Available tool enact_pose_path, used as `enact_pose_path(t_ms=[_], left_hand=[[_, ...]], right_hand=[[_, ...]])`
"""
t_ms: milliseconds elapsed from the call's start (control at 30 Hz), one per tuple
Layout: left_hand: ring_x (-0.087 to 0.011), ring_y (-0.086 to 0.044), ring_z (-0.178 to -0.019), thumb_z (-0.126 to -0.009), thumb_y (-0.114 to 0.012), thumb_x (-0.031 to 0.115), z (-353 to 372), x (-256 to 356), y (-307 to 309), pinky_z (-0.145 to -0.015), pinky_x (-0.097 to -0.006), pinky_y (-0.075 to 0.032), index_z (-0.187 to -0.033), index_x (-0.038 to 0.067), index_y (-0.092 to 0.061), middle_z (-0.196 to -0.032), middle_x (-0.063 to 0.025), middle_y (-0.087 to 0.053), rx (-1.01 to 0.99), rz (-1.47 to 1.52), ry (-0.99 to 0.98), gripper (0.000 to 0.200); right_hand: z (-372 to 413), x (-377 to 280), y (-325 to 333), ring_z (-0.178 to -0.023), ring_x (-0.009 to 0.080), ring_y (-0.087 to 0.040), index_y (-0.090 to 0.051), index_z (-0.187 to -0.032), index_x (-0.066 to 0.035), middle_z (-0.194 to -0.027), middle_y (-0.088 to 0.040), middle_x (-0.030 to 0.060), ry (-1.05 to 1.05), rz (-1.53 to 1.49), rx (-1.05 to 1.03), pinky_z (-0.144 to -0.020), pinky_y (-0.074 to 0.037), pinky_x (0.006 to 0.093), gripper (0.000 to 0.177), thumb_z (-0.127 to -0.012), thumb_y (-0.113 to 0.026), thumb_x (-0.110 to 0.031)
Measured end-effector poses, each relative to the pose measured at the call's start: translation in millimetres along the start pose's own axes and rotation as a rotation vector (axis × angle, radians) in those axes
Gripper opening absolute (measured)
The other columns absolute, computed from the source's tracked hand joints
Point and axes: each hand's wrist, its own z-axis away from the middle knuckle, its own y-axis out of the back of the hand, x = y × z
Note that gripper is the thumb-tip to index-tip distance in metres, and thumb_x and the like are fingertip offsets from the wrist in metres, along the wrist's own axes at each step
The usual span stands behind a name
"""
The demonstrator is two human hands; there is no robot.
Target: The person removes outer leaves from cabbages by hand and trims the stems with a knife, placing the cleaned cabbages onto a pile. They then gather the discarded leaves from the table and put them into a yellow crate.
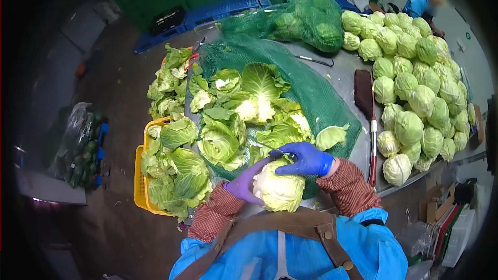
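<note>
A pale, trimmed cabbage [280, 189] is close to my body at the front edge of the table. My left hand [245, 181], in a purple-blue glove, is wrapped around its left side. Gloved in blue, my right hand [306, 159] lies over the top of the cabbage with its fingers closed on a small dark knife [273, 150]. The thin blade points away to the left. Just beyond my hands, loose outer leaves [258, 91] and a leafy cabbage [220, 142] lie on a green mesh net [316, 101].
Many trimmed cabbages [410, 127] are piled on the right. A long red-handled tool with a dark cover [364, 93] lies beside them. Yellow crates [140, 179] of leaves stand left. A full net bag [311, 21] lies at the back, and a person [417, 4] is far right.
</note>
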Motion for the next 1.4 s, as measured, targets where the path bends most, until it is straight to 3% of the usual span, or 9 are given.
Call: enact_pose_path(t_ms=[300,367,500,633,900,1100,1167,1233,1400], left_hand=[[-0.025,-0.031,-0.131,-0.05,-0.088,0.039,-3,4,0,-0.108,-0.038,-0.025,-0.144,0.0,-0.009,-0.145,-0.0166,-0.026,-0.031,-0.169,-0.005,0.129],[-0.0248,-0.032,-0.13,-0.05,-0.088,0.039,-3,1,0,-0.107,-0.0374,-0.026,-0.144,0.0,-0.009,-0.144,-0.0162,-0.027,-0.023,-0.132,-0.005,0.128],[-0.0266,-0.027,-0.134,-0.053,-0.086,0.039,-12,-1,8,-0.109,-0.0385,-0.021,-0.144,0.002,-0.013,-0.146,-0.0171,-0.023,-0.109,-0.188,0.034,0.122],[-0.0245,-0.028,-0.132,-0.048,-0.086,0.036,-11,-2,7,-0.109,-0.037,-0.02,-0.142,0.0,-0.019,-0.145,-0.0147,-0.026,-0.084,-0.225,0.07,0.121],[-0.0253,-0.027,-0.132,-0.048,-0.087,0.035,-18,4,-4,-0.109,-0.0369,-0.021,-0.142,0.0,-0.019,-0.144,-0.0153,-0.027,-0.078,0.057,0.204,0.121],[-0.0252,-0.028,-0.132,-0.049,-0.087,0.033,-16,-3,3,-0.109,-0.0374,-0.021,-0.143,0.0,-0.012,-0.145,-0.0166,-0.025,-0.085,-0.182,0.1,0.125],[-0.0255,-0.027,-0.133,-0.049,-0.087,0.033,-12,-2,1,-0.11,-0.0377,-0.021,-0.144,0.0,-0.01,-0.145,-0.0171,-0.024,-0.076,-0.158,0.068,0.127],[-0.0258,-0.026,-0.134,-0.049,-0.088,0.032,-14,3,0,-0.11,-0.0379,-0.021,-0.144,0.0,-0.008,-0.145,-0.0176,-0.024,-0.065,-0.133,0.035,0.128],[-0.0262,-0.024,-0.135,-0.049,-0.089,0.032,-21,11,-2,-0.11,-0.0386,-0.02,-0.144,-0.001,-0.006,-0.145,-0.0186,-0.023,-0.105,-0.212,0.055,0.13]], right_hand=[[-9,28,10,-0.077,0.0082,-0.057,-0.066,-0.094,-0.003,-0.083,-0.065,0.0044,-0.354,-0.315,-0.002,-0.07,-0.047,0.0254,0.024,-0.079,-0.07,-0.022],[-6,33,18,-0.077,0.0079,-0.057,-0.066,-0.092,-0.005,-0.083,-0.065,0.0042,-0.317,-0.285,0.008,-0.07,-0.047,0.0249,0.02,-0.079,-0.069,-0.021],[-11,0,13,-0.078,0.0137,-0.06,-0.065,-0.095,-0.005,-0.086,-0.066,0.0043,0.278,-0.187,-0.24,-0.069,-0.048,0.0284,0.024,-0.079,-0.069,-0.023],[-20,15,18,-0.078,0.0172,-0.062,-0.065,-0.1,-0.004,-0.088,-0.066,0.0069,0.186,-0.263,-0.381,-0.069,-0.048,0.031,0.029,-0.08,-0.069,-0.025],[-23,7,16,-0.075,0.032,-0.063,-0.067,-0.1,-0.007,-0.082,-0.064,0.0174,0.195,0.282,-0.26,-0.065,-0.05,0.0389,0.034,-0.071,-0.061,-0.024],[-21,0,22,-0.068,0.0354,-0.061,-0.068,-0.086,-0.005,-0.074,-0.063,0.0195,0.075,0.661,-0.095,-0.063,-0.049,0.0415,0.027,-0.068,-0.06,-0.023],[-17,9,41,-0.063,0.0323,-0.06,-0.067,-0.082,-0.004,-0.071,-0.063,0.0175,-0.142,0.45,-0.092,-0.062,-0.049,0.0377,0.025,-0.071,-0.065,-0.026],[-12,6,35,-0.066,0.0269,-0.061,-0.066,-0.086,-0.003,-0.073,-0.063,0.0151,-0.001,0.112,-0.073,-0.064,-0.049,0.0346,0.032,-0.071,-0.071,-0.031],[-13,5,23,-0.076,0.0183,-0.06,-0.062,-0.093,-0.002,-0.085,-0.063,0.0104,0.102,0.166,-0.247,-0.068,-0.048,0.0303,0.036,-0.068,-0.076,-0.024]])
